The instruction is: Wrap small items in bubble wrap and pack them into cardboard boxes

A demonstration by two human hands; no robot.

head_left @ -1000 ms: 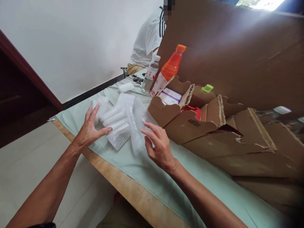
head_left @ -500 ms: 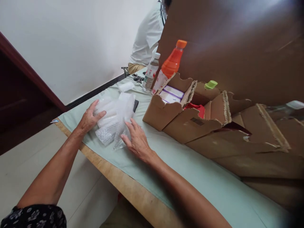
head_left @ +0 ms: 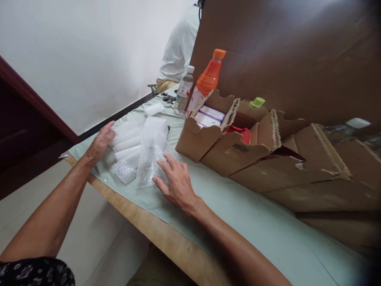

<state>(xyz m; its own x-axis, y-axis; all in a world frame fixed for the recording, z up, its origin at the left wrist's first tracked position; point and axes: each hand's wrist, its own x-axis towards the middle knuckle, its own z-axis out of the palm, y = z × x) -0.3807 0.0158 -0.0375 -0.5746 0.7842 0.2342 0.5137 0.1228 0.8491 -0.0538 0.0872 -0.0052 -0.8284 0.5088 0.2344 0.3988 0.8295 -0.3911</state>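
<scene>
Several pieces of clear bubble wrap [head_left: 127, 149] lie in a loose pile on the pale green cloth, one long strip [head_left: 150, 167] on top towards the right. At the pile's left edge is my left hand [head_left: 101, 143], fingers apart and holding nothing. My right hand [head_left: 175, 180] hovers over the right side of the pile, its fingers spread and thumb out; whether the fingertips touch the wrap I cannot tell. A dark object shows only as a sliver behind the strip. One smaller bubble-wrap piece [head_left: 153, 109] lies apart behind the pile.
Cut cardboard boxes [head_left: 247, 153] stand in a row on the right, holding white-and-purple packs [head_left: 210, 115] and a red item. Behind them stand an orange bottle [head_left: 208, 75] and a water bottle [head_left: 183, 93]. A person in white [head_left: 178, 47] sits beyond. The table's wooden edge [head_left: 143, 222] runs along the near side.
My left hand has drawn away to the left from the pile. My right hand has shifted slightly right, and the long strip now lies flatter. The view has moved a little.
</scene>
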